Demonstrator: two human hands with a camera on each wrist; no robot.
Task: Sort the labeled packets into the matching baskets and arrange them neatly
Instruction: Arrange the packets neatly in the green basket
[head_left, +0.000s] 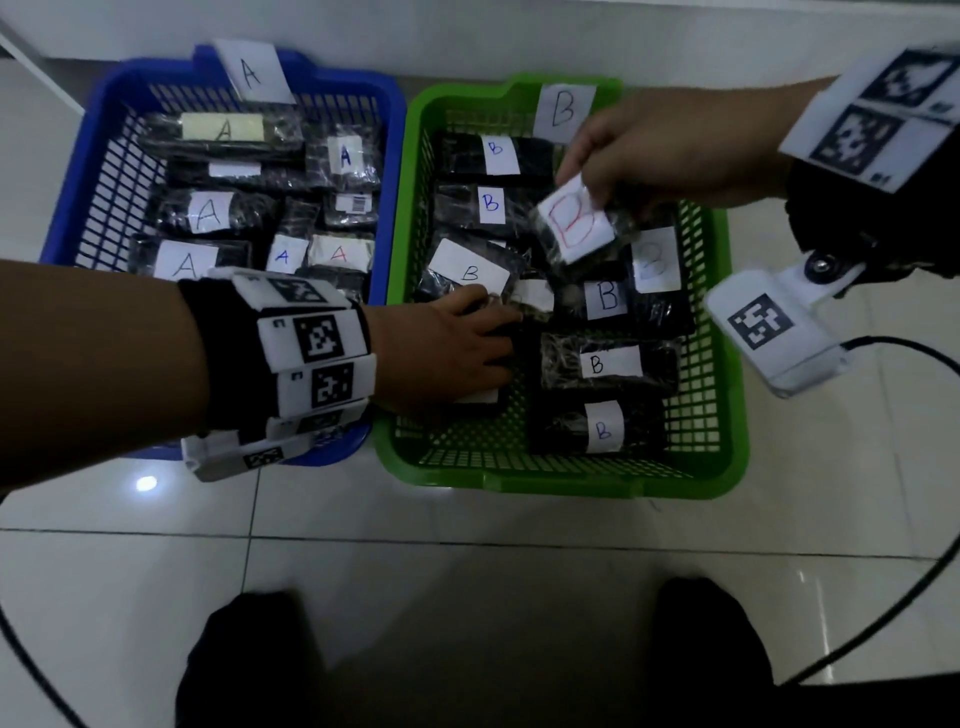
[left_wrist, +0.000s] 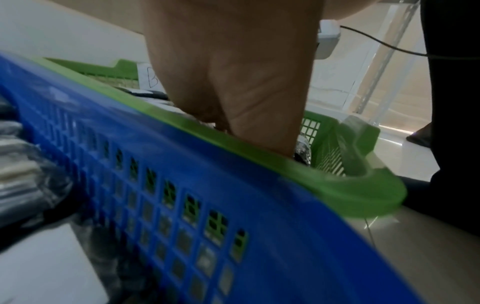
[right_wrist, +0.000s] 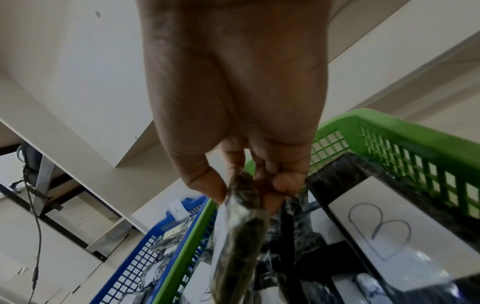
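Note:
A blue basket (head_left: 78, 171) tagged A stands on the left and holds several dark packets with A labels. Beside it, a green basket (head_left: 561, 478) tagged B holds several dark packets with B labels. My right hand (head_left: 582, 189) hovers over the green basket's middle and pinches a packet with a red B label (head_left: 574, 226) by its top edge. The right wrist view shows that packet (right_wrist: 239, 236) hanging from thumb and fingers. My left hand (head_left: 498, 332) reaches into the green basket's near left part, fingers curled over a dark packet (head_left: 480, 397). In the left wrist view the basket rim (left_wrist: 337, 185) hides those fingers.
The two baskets touch side by side on a white tiled floor, with a wall just behind them. A black cable (head_left: 909, 597) loops on the right. My dark-clothed legs (head_left: 249, 665) stand close in front of the baskets.

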